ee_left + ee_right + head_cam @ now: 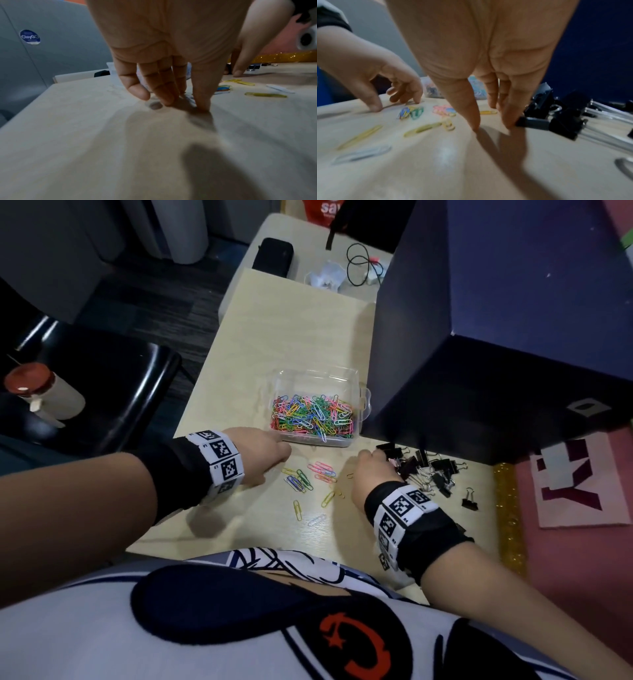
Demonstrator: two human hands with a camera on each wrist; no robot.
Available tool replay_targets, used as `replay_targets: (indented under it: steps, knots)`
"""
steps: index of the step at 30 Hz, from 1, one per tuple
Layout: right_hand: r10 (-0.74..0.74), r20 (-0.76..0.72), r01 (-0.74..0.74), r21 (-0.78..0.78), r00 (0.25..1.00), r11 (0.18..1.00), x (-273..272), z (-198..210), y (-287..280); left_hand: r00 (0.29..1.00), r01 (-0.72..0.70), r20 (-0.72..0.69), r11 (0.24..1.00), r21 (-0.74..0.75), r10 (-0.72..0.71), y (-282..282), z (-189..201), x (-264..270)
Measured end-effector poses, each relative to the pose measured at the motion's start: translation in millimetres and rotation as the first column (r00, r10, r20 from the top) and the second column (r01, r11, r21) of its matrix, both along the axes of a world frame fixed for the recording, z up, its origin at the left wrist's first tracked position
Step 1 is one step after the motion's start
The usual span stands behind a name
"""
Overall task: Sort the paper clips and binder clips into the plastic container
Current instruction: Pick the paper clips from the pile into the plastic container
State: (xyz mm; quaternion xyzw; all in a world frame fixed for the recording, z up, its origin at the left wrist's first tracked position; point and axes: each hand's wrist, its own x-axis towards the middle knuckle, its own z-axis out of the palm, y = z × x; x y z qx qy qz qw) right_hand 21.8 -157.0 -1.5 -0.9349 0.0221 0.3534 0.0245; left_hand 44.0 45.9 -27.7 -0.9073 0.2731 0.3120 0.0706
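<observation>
Loose paper clips [310, 479] are being gathered between the hands. The left hand [262, 455], fingers extended, empty, is pressed to the table just before the plastic container [317, 410]. The right hand [371, 474], fingers straight, touches the binder clips [433, 470]; a pinch seems needed next.

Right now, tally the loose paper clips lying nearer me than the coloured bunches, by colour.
Yellow paper clips: 3
White paper clip: 1
Total: 4
</observation>
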Motion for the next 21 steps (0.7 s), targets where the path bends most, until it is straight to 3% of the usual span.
replay_targets:
  steps: [7,13,21]
  knots:
    - [0.060,0.066,-0.072,0.193,0.996,0.979,-8,-18,9,0.998,0.021,0.062,0.997,-0.069,-0.017,-20,-6,-10]
    - [0.153,0.047,-0.158,0.123,0.987,0.980,-29,-22,10,1.000,0.013,0.019,0.994,-0.107,-0.011,-23,-12,-11]
    - [0.085,0.142,-0.125,0.301,0.986,0.946,-21,-34,13,0.995,-0.096,0.022,0.987,-0.130,0.099,-37,-12,-19]
